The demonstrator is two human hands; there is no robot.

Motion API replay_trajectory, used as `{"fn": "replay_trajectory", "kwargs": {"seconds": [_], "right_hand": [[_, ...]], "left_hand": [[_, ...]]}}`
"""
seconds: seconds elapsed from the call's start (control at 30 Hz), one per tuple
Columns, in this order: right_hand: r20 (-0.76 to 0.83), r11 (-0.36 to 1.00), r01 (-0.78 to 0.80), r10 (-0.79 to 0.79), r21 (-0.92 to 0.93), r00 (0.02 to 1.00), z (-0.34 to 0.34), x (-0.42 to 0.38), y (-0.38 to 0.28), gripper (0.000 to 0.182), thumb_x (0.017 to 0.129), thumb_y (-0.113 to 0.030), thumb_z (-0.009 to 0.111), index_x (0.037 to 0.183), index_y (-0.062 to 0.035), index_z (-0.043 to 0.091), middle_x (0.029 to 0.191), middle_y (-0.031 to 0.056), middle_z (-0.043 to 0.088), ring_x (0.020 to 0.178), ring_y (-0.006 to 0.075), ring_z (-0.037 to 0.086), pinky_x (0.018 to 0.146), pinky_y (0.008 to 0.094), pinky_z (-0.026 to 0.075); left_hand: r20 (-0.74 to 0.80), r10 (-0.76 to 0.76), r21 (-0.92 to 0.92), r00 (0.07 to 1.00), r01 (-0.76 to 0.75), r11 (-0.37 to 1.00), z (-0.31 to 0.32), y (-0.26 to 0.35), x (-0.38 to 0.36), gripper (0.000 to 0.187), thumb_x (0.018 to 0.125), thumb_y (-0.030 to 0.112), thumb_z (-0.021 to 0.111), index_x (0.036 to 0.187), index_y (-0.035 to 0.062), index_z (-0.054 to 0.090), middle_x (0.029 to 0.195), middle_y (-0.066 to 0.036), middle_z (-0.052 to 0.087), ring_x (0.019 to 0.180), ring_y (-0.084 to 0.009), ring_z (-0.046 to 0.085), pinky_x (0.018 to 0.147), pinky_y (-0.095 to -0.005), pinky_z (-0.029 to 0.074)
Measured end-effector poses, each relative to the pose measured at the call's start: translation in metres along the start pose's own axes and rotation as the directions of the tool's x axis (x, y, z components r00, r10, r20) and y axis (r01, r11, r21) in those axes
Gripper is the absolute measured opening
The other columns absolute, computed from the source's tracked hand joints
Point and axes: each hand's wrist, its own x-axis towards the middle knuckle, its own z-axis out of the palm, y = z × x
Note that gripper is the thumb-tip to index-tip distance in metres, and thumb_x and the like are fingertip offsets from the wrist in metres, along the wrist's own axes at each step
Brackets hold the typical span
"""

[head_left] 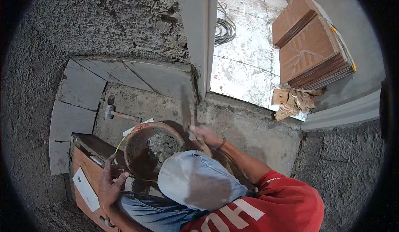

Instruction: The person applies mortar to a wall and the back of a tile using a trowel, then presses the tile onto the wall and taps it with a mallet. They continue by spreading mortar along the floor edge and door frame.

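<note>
My right hand (206, 136) is closed around the handle of a trowel (186, 109), whose blade is blurred and points up toward the door frame. Just left of it sits a round bucket (129, 146) with grey mortar (163, 146) inside. My left hand (111, 182) is beside the bucket's left side, fingers stretched out and thumb apart. A thin yellow strip (121, 141) runs from near its fingertips up to the bucket's rim. Beneath this hand is a brown tile box (85, 165) with a white piece (86, 188) on its side.
A mallet (120, 114) lies on the rough floor (249, 136). Pale tiles (75, 119) line the floor along the left and back walls. Past the door frame (203, 32) are coiled cable (224, 30), stacked boxes (307, 45) and torn cardboard (293, 103). My jeans-clad knee (199, 178) fills the foreground.
</note>
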Motion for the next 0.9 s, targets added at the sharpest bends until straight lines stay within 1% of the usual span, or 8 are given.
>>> {"fn": "replay_trajectory", "kwargs": {"seconds": [0.1,0.2,0.27,0.4,0.5,0.53,0.87,0.9], "right_hand": [[-0.045,0.846,0.15,-0.201,-0.511,0.979,-0.003,-0.025,0.027,0.053,0.108,-0.047,0.05,0.083,-0.0026,0.067,0.066,0.0045,0.06,0.061,0.0169,0.059,0.059,0.034,0.046],[-0.101,0.998,-0.001,-0.006,-0.062,0.995,-0.012,-0.051,0.05,0.047,0.107,-0.042,0.051,0.093,-0.0008,0.068,0.072,0.0117,0.063,0.065,0.0254,0.061,0.066,0.0393,0.049],[-0.126,0.952,0.04,-0.082,-0.305,0.989,-0.015,-0.068,0.03,0.044,0.107,-0.039,0.051,0.095,0.0,0.067,0.077,0.0153,0.065,0.07,0.0302,0.062,0.068,0.0422,0.049],[-0.105,0.485,0.116,-0.405,-0.867,0.908,-0.023,-0.073,0.031,0.032,0.104,-0.029,0.055,0.098,0.001,0.065,0.094,0.022,0.068,0.084,0.0402,0.064,0.074,0.0483,0.049],[-0.048,0.379,0.015,-0.155,-0.925,0.987,-0.042,-0.069,0.056,0.027,0.098,-0.025,0.061,0.107,0.0004,0.064,0.1,0.0214,0.068,0.091,0.0405,0.067,0.077,0.0493,0.052],[0.275,0.189,0.458,-0.585,-0.869,0.763,-0.068,-0.049,0.099,0.035,0.092,-0.027,0.067,0.118,-0.0043,0.064,0.099,0.0212,0.068,0.087,0.0396,0.069,0.077,0.048,0.055],[0.234,0.101,0.267,-0.258,-0.958,0.937,-0.083,-0.16,0.028,0.036,0.092,-0.028,0.068,0.12,-0.0055,0.064,0.099,0.0213,0.069,0.086,0.0399,0.07,0.076,0.0488,0.055],[0.22,0.092,0.246,-0.227,-0.965,0.949,-0.049,-0.082,0.018,0.036,0.092,-0.028,0.068,0.12,-0.0057,0.064,0.099,0.0213,0.069,0.086,0.0399,0.07,0.076,0.0489,0.055]], "left_hand": [[0.036,-0.034,0.041,0.999,0.033,0.999,-0.001,0.01,-0.001,0.082,0.086,0.031,0.085,0.156,0.0139,0.046,0.111,-0.017,0.07,0.105,-0.0274,0.067,0.092,-0.0428,0.055],[0.043,-0.009,0.026,0.999,0.008,1.0,-0.003,0.013,-0.007,0.08,0.085,0.031,0.085,0.155,0.0137,0.048,0.11,-0.016,0.07,0.103,-0.0265,0.067,0.091,-0.0415,0.054],[0.028,-0.027,0.169,0.999,0.022,0.985,-0.008,0.016,-0.008,0.08,0.084,0.033,0.086,0.153,0.013,0.05,0.115,-0.015,0.069,0.106,-0.0248,0.066,0.092,-0.0396,0.052],[0.021,0.218,0.386,0.976,-0.209,0.899,-0.027,-0.015,0.033,0.079,0.084,0.036,0.086,0.15,0.0096,0.051,0.128,-0.02,0.067,0.118,-0.032,0.065,0.096,-0.0427,0.052],[0.136,0.279,0.403,0.95,-0.311,0.861,-0.041,-0.03,0.097,0.086,0.081,0.04,0.087,0.152,0.0103,0.048,0.138,-0.022,0.062,0.127,-0.0393,0.061,0.104,-0.0456,0.049],[0.165,0.248,0.511,0.955,-0.298,0.807,-0.04,-0.04,0.117,0.086,0.082,0.041,0.086,0.152,0.0107,0.047,0.14,-0.023,0.06,0.128,-0.0417,0.06,0.105,-0.0481,0.049],[0.308,-0.07,0.741,0.949,-0.192,0.644,0.006,-0.135,0.203,0.042,0.097,0.037,0.071,0.133,0.0161,0.067,0.128,-0.017,0.071,0.122,-0.0384,0.065,0.1,-0.0511,0.052],[0.305,-0.08,0.732,0.949,-0.18,0.657,0.01,-0.15,0.213,0.042,0.097,0.037,0.071,0.133,0.0161,0.067,0.128,-0.017,0.071,0.122,-0.0384,0.065,0.1,-0.0511,0.052]]}}
